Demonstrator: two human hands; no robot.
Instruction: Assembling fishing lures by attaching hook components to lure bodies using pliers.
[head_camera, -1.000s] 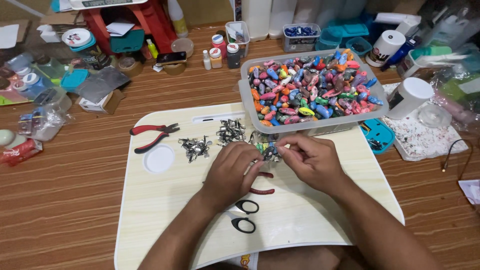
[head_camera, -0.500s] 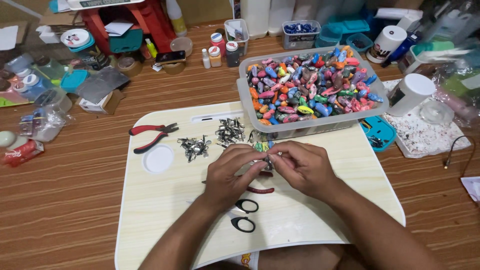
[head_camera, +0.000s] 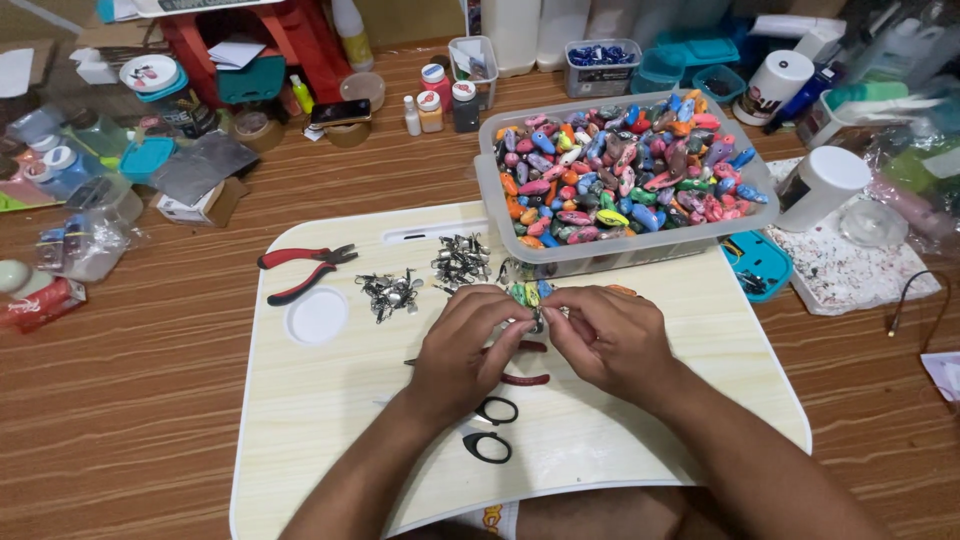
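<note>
**Ana:** Head view, looking down: where do the hands sit?

**Ben:** Left hand (head_camera: 468, 338) and right hand (head_camera: 608, 335) are drawn together, fingertips pinched from both sides on a small metal piece (head_camera: 537, 320). It is too tiny to tell its exact shape. Both hands rest low on the pale lap board (head_camera: 330, 400), which I judge steadies such fine work.

**Ana:** What lies closest?

**Ben:** Under the left wrist, a pair of red-handled pliers (head_camera: 520, 365), mostly hidden; just nearer the body, black-handled scissors (head_camera: 492, 428). Just beyond the fingertips, a few coloured lures (head_camera: 528, 292), within easy grasp.

**Ana:** Further out?

**Ben:** Beyond the left hand, two little heaps of metal fittings (head_camera: 460, 262), sorted apart it seems, and another pair of red pliers (head_camera: 300, 272) further left. Beyond the right hand, a clear tub (head_camera: 610, 250) heaped with painted lures, its near wall on the board's far edge, probably to keep stock in reach
</note>
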